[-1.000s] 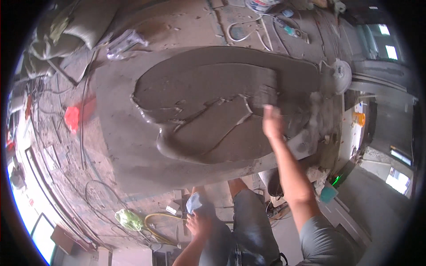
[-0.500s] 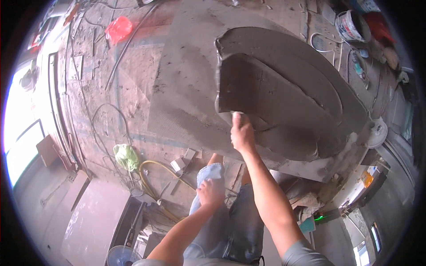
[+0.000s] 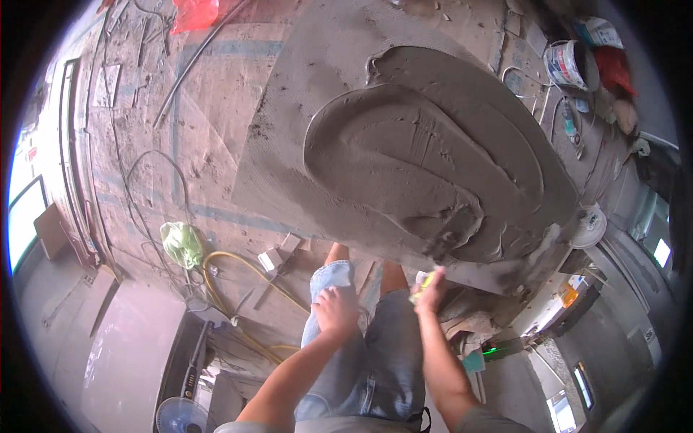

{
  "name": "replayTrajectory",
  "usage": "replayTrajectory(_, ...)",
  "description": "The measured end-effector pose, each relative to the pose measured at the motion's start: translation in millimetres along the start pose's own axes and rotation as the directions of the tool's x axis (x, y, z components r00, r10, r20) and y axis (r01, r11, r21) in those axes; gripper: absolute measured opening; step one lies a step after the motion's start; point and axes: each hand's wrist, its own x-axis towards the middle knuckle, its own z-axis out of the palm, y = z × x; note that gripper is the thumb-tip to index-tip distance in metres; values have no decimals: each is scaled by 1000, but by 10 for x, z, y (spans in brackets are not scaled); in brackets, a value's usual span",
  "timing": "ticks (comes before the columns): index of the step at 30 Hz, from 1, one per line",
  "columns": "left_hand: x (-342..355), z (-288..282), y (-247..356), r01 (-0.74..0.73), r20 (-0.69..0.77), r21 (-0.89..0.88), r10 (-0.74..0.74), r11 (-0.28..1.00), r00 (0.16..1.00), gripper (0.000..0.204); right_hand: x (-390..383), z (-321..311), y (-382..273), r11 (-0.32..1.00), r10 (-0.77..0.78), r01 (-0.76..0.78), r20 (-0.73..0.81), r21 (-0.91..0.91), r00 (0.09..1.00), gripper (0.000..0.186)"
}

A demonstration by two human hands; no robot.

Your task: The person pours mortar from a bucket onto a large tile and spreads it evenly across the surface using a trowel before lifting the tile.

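Observation:
My right hand [image 3: 432, 290] is closed around the yellow-green handle [image 3: 421, 286] of a trowel, at the near edge of a patch of wet grey mortar [image 3: 375, 159]. The trowel's blade is hard to make out against the mortar. Curved ridges and a rough lump [image 3: 455, 227] mark the patch, which lies on a large grey slab [image 3: 289, 108] with a combed surface. My left hand [image 3: 337, 309] lies on my left knee with its fingers spread, holding nothing.
A yellow hose [image 3: 216, 292] and a pale green plastic bag [image 3: 182, 244] lie to the left. A white bucket [image 3: 570, 65] stands at the far right, a round white lid [image 3: 590, 227] nearer. At lower left is a fan [image 3: 180, 416]; a red bag [image 3: 193, 13] lies far left.
My right hand has swept toward me and slightly right, from the patch's middle to its near edge. The mortar now spreads farther left with a rounded rim. My left hand stays on the knee.

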Motion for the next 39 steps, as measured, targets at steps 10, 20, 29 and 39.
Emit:
replayTrajectory(10,61,166,19,-23,-179,-30,17,999,984,39,-787,2265,-128,867,-287,467,589,-176,755,45)
replayTrajectory(20,33,-63,-1,-51,-24,-97,49,994,999,61,-61,2181,-1793,-158,-497,848,782,-506,375,48)
replayTrajectory(29,158,-103,72,-80,-38,-168,74,983,997,57,985,683,-1995,508,-639,470,49,-722,767,60)
replayTrajectory(39,196,-4,-163,-69,-16,-79,68,994,998,65,440,2356,-2661,882,-293,452,592,-137,751,55)
